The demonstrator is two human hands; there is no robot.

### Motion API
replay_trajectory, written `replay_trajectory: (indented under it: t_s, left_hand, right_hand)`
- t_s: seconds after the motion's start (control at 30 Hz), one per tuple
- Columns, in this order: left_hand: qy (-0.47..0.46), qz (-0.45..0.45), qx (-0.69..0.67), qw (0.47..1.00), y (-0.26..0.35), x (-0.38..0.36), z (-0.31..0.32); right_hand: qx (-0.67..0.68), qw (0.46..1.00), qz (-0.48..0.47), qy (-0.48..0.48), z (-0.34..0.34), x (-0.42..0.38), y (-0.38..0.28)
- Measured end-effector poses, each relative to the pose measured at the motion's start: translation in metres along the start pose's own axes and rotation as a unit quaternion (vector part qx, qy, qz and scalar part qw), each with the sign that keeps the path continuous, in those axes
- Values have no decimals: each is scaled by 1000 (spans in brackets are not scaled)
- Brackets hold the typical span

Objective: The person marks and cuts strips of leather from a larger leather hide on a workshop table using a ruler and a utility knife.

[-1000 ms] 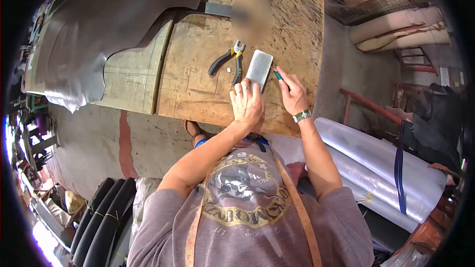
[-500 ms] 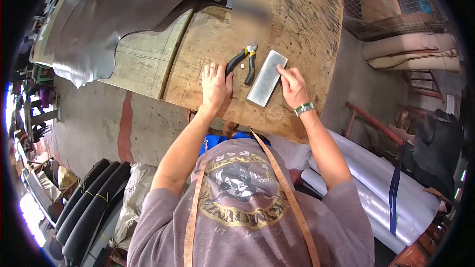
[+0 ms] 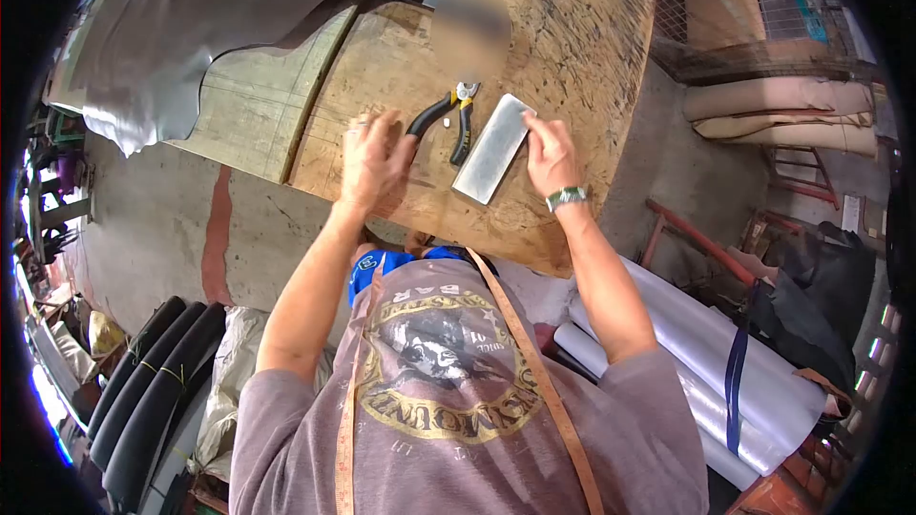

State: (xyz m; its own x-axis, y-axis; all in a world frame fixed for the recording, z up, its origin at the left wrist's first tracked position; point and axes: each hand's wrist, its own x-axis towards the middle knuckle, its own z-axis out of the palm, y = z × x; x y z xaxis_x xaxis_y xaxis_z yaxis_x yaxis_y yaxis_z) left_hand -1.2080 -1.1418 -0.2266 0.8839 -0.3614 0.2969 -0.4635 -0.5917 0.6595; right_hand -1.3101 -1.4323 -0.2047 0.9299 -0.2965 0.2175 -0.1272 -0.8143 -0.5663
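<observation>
On the wooden table (image 3: 382, 67) lies a grey rectangular block (image 3: 493, 150), tilted to the right. My right hand (image 3: 552, 154) is at its upper right edge, thumb and index finger on the corner and the other fingers curled. My left hand (image 3: 374, 162) is over the table's front part, a little blurred, its fingers apart and nothing seen in it. Pliers (image 3: 463, 121) with black and yellow handles lie between my hands, jaws pointing away, the left handle's end close to my left hand. A small white piece (image 3: 446, 122) lies between the handles.
Dark brown leather (image 3: 191, 29) covers the table's left part. Silvery rolls (image 3: 706, 381) lie at the lower right, near a red metal bar (image 3: 701, 240). Black rolls (image 3: 157, 391) stand at the lower left. Beige rolls (image 3: 782, 114) are at the right, below a wire mesh.
My left hand has moved left, away from the pliers' handle, and its fingers have spread. The view has shifted slightly. My right hand remains at the block.
</observation>
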Motion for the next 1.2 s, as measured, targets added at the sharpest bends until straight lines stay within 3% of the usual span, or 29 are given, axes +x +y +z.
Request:
replay_trajectory:
  t_s: [0.1,0.17,0.23,0.37,0.5,0.57,0.6,0.67,0.77,0.83,0.87,0.97,1.03,1.1,1.2]
  left_hand:
    - [81,2,113,990,-32,5,-51]
    - [106,-57,150,981,-56,5,-88]
    - [120,-152,273,942,-83,-1,-107]
    - [163,-230,300,911,-118,-7,-101]
    - [172,-258,276,910,-117,-11,-97]
    - [160,-259,276,912,-121,-10,-100]
    - [162,-256,270,914,-121,-9,-101]
    - [166,-264,264,913,-121,-9,-100]
    - [171,-258,269,912,-125,-11,-98]
    - [172,-252,283,909,-122,-9,-100]
    - [175,-254,280,909,-123,-10,-99]
    - [188,-244,269,913,-129,-5,-97]
    - [192,-242,270,912,-127,-11,-96]
    - [189,-245,271,911,-126,-15,-94]
    - [187,-241,270,913,-129,-11,-97]
  right_hand:
    - [-32,993,-5,-112,-14,-27,-16]
    - [-38,996,-23,-72,-9,-11,-2]
    - [3,1000,-6,0,-2,13,-3]
    - [-61,994,-41,-82,-1,-22,-5]
    - [-133,989,-53,-40,-7,38,16]
    - [-36,996,58,-53,-20,50,34]
    - [28,982,150,-113,-24,53,25]
    - [145,902,332,-234,-42,40,2]
    - [144,889,352,-256,-15,22,-4]
    - [150,921,334,-133,-6,32,3]
    - [180,920,329,-117,-1,34,14]
    - [133,885,323,-309,-22,24,-27]
    - [122,912,290,-265,-18,28,-8]
    - [135,936,284,-158,-8,43,3]
    - [128,887,329,-297,-22,28,-23]
